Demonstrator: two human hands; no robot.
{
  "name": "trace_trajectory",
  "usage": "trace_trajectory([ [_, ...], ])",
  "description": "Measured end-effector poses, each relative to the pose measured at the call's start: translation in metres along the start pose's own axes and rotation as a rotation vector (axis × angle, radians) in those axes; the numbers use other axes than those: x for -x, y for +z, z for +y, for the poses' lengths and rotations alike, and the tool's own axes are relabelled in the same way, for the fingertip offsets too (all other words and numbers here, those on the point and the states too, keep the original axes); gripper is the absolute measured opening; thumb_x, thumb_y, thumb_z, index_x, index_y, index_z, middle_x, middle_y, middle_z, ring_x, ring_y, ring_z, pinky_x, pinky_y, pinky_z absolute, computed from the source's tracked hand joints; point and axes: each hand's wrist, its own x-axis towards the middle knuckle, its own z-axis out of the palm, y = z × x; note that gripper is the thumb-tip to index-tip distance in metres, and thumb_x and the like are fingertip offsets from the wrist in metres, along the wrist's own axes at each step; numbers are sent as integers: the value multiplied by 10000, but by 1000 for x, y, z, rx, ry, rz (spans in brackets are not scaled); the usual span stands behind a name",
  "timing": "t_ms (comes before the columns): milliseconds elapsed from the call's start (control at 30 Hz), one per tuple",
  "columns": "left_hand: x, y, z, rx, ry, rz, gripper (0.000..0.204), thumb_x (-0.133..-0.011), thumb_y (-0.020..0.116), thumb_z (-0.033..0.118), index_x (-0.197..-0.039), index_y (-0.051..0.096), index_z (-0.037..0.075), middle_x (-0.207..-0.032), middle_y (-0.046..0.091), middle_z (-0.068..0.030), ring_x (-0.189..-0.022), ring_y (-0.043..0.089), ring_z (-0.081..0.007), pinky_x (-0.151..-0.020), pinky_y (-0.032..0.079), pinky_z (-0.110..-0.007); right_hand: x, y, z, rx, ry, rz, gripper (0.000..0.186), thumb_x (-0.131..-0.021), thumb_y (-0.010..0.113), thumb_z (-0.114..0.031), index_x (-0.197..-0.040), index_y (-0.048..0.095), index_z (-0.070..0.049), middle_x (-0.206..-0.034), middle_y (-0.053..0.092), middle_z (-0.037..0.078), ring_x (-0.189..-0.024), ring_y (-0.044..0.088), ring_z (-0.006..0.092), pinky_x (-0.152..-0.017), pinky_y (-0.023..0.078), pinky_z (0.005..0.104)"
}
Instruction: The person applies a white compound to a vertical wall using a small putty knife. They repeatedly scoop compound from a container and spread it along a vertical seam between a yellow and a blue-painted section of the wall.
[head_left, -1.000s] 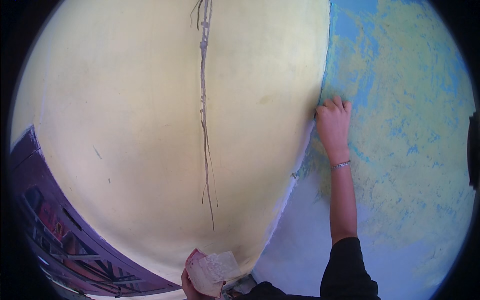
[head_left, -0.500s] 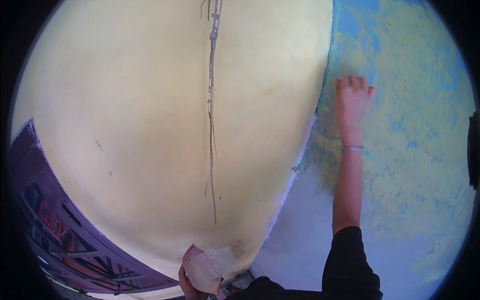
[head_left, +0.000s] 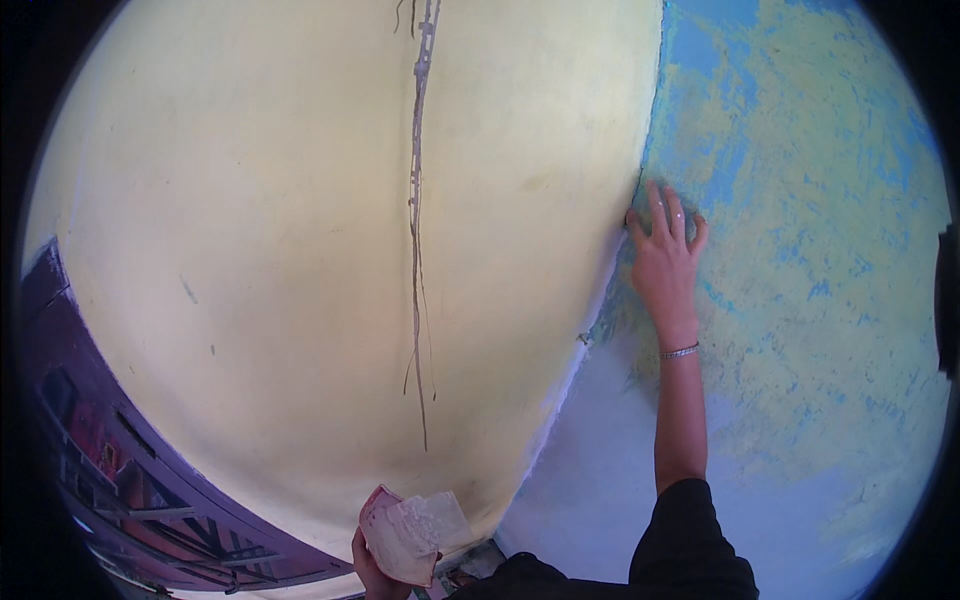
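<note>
My right hand (head_left: 665, 275) reaches up against the patchy blue and yellow-green wall (head_left: 820, 230), its fingers spread and nothing seen in them. The thumb is at the cracked corner line where this wall meets the cream wall (head_left: 280, 200). Low in the picture, my left hand (head_left: 372, 574) is closed on a curved, red-edged piece (head_left: 392, 548) smeared with whitish paste. On top of that piece rests a pale, translucent flat square (head_left: 440, 518), perhaps a scraper. Some left fingers are hidden beneath the curved piece.
Loose wires in a broken strip (head_left: 417, 200) hang down the cream wall. Smooth pale lilac coating (head_left: 570, 480) covers the lower part of the right wall. At the far left is a purple-framed opening (head_left: 130, 440) with dark bars.
My right hand has moved down and left along the wall to the corner line, and its curled fingers have spread. The left hand still holds the curved piece.
</note>
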Motion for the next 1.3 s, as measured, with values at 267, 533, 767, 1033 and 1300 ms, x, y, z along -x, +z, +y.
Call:
trace_trajectory([
  [267,4,8,4,75,6,-15,597,-987,330,462,-1480,446,145,-1223,634,-158,-982,698,-396,-578,636,-603,7,-8,5,-75,2,-60,277,-823,629,-1,-997,790,-143,-1532,477,86,-1469,371,250,-1195,173,551],
  [533,7,-7,5,122,-141,48,697,-1020,388,551,-1568,374,120,-1528,489,-142,-1391,485,-366,-1053,492,-577,1,-7,-2,-18,13,-85,404,-827,579,32,-1122,770,-166,-1552,440,99,-1479,351,276,-1202,158,560],
  [767,5,-19,-2,31,-101,127,714,-1011,413,565,-1563,372,113,-1513,501,-142,-1367,509,-366,-1018,534,-564,2,-10,-4,-26,43,-143,587,-809,538,68,-1324,670,-180,-1585,398,110,-1498,331,259,-1206,153,559],
  [1033,1,-28,-6,116,-136,129,755,-990,449,601,-1555,371,107,-1487,512,-152,-1285,574,-380,-872,611,-558,5,-2,-8,-43,76,-87,561,-804,560,66,-1317,674,-129,-1601,378,120,-1501,328,261,-1206,151,571],
  [1300,-4,-14,0,50,-111,141,744,-990,442,594,-1550,376,108,-1470,520,-154,-1268,582,-382,-860,612,-565,9,-9,-6,-123,92,-89,458,-818,628,18,-1253,694,-110,-1570,415,126,-1476,362,279,-1205,170,588],
])
